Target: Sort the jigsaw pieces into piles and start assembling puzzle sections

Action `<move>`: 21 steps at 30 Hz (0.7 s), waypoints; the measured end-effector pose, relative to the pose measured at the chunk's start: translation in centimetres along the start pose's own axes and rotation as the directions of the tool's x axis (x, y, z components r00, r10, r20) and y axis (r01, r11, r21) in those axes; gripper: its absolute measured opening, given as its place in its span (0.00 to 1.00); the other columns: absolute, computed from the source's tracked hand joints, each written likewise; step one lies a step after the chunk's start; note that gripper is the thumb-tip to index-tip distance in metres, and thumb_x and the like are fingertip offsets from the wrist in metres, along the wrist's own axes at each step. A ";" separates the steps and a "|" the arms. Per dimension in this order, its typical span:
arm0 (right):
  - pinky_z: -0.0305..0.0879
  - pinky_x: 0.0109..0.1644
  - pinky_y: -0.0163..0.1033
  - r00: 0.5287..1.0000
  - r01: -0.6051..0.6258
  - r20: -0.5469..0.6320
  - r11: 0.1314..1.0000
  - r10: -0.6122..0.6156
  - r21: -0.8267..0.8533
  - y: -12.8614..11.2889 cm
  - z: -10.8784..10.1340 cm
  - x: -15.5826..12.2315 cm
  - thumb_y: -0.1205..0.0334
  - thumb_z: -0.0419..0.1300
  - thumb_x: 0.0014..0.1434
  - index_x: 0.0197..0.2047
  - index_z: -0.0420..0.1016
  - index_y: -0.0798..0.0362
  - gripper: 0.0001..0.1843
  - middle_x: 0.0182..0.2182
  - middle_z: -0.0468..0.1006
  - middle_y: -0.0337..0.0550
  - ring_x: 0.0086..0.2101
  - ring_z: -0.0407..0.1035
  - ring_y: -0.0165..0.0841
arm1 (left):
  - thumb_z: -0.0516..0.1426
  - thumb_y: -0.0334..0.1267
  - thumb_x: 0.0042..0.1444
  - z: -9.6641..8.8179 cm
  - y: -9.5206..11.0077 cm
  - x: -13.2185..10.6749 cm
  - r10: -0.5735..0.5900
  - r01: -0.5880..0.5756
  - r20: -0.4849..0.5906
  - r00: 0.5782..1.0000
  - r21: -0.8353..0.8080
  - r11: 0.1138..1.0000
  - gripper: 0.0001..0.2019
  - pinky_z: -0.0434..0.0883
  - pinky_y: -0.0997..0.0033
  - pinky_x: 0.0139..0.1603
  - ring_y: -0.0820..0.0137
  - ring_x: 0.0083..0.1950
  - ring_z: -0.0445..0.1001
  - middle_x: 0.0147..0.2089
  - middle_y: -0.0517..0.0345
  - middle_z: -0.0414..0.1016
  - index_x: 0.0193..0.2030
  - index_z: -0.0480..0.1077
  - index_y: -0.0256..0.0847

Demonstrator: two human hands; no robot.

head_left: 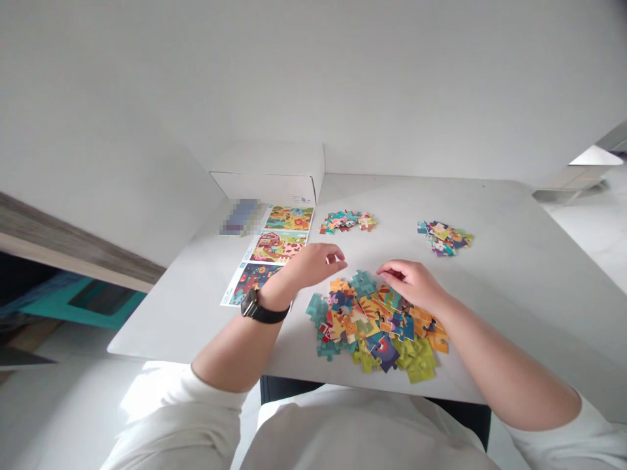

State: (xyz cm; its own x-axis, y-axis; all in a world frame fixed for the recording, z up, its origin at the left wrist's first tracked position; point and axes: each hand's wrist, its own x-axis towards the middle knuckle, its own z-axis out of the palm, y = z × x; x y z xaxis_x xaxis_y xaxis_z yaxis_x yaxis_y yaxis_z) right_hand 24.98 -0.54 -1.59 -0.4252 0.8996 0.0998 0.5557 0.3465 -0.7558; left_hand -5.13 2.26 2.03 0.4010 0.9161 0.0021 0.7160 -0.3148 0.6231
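Two hands share the centre: the left hand has fingers apart; whether the right hand pinches anything, I cannot tell. Jigsaw pieces lie heaped at lower centre, probably for easy reach.

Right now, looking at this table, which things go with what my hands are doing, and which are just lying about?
Likely part of the work:
- large pile of puzzle pieces, nearest both hands
- left small pile
- right small pile
- picture sheet, partly under your left arm

Apparently just lying about:
- white box
- blurred item, impossible to identify
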 end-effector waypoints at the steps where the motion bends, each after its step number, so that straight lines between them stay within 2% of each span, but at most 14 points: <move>1: 0.69 0.40 0.42 1.000 0.000 0.009 1.000 0.000 -0.002 -0.1 0.1 0.0 0.53 0.61 0.70 0.45 0.85 0.47 0.12 0.37 0.87 0.43 0.33 0.77 0.37 | 0.63 0.48 0.64 0.4 -0.3 -0.8 0.058 -0.056 0.047 0.997 -0.040 0.998 0.11 0.65 0.68 0.38 0.64 0.37 0.77 0.39 0.53 0.83 0.44 0.84 0.46; 3: 0.69 0.40 0.42 1.000 0.000 0.013 1.000 0.000 -0.008 -0.3 0.1 -0.1 0.53 0.60 0.70 0.45 0.85 0.47 0.12 0.37 0.87 0.43 0.32 0.77 0.37 | 0.63 0.48 0.65 1.0 -1.3 -1.7 0.123 -0.114 0.114 0.986 -0.081 0.990 0.11 0.66 0.69 0.39 0.64 0.38 0.78 0.40 0.54 0.84 0.42 0.85 0.48; 6: 0.69 0.39 0.42 1.000 -0.003 0.005 1.000 0.003 -0.016 -0.4 0.1 -0.1 0.53 0.60 0.70 0.45 0.85 0.46 0.13 0.36 0.87 0.42 0.31 0.76 0.36 | 0.65 0.51 0.62 1.1 -2.4 -2.0 0.093 -0.083 0.162 0.982 -0.069 0.994 0.11 0.65 0.69 0.37 0.64 0.36 0.76 0.38 0.55 0.83 0.40 0.84 0.48; 11: 0.68 0.38 0.42 1.000 -0.006 -0.010 1.000 0.006 -0.004 -0.5 0.0 -0.1 0.52 0.61 0.69 0.42 0.85 0.46 0.12 0.34 0.87 0.42 0.30 0.75 0.37 | 0.72 0.50 0.52 1.1 -2.0 -2.3 0.077 -0.042 0.294 0.953 -0.122 0.992 0.11 0.63 0.70 0.33 0.66 0.34 0.75 0.34 0.59 0.81 0.37 0.82 0.48; 13: 0.68 0.37 0.42 1.000 -0.013 -0.015 1.000 0.013 0.007 -0.4 0.0 -0.1 0.52 0.61 0.69 0.42 0.85 0.47 0.12 0.34 0.87 0.42 0.30 0.75 0.37 | 0.72 0.47 0.50 1.4 -1.7 -2.4 0.067 -0.027 0.285 0.956 -0.144 0.989 0.10 0.63 0.70 0.32 0.66 0.33 0.74 0.34 0.59 0.81 0.36 0.82 0.48; 18: 0.68 0.37 0.42 1.000 -0.029 -0.006 1.000 0.029 0.002 -0.4 0.1 -0.2 0.51 0.61 0.69 0.42 0.85 0.47 0.13 0.33 0.86 0.42 0.30 0.75 0.37 | 0.69 0.40 0.53 1.4 -1.7 -2.4 0.058 -0.022 0.225 0.973 -0.161 0.987 0.06 0.63 0.69 0.33 0.66 0.33 0.74 0.34 0.59 0.81 0.38 0.83 0.48; 21: 0.68 0.37 0.42 1.000 -0.026 -0.005 1.000 0.026 -0.005 -0.3 0.1 -0.2 0.52 0.61 0.69 0.42 0.85 0.47 0.13 0.33 0.86 0.42 0.30 0.75 0.37 | 0.71 0.42 0.53 0.8 -1.6 -2.3 0.041 0.021 0.206 0.978 -0.288 0.957 0.07 0.63 0.70 0.32 0.69 0.31 0.73 0.31 0.59 0.79 0.36 0.80 0.45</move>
State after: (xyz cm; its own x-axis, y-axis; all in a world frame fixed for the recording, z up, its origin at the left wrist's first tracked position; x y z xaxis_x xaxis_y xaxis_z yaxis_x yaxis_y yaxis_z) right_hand 24.82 -0.84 -1.50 -0.4068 0.9098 0.0831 0.5705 0.3240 -0.7547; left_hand -6.75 0.48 0.42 0.5388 0.8318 -0.1333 0.5291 -0.2110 0.8219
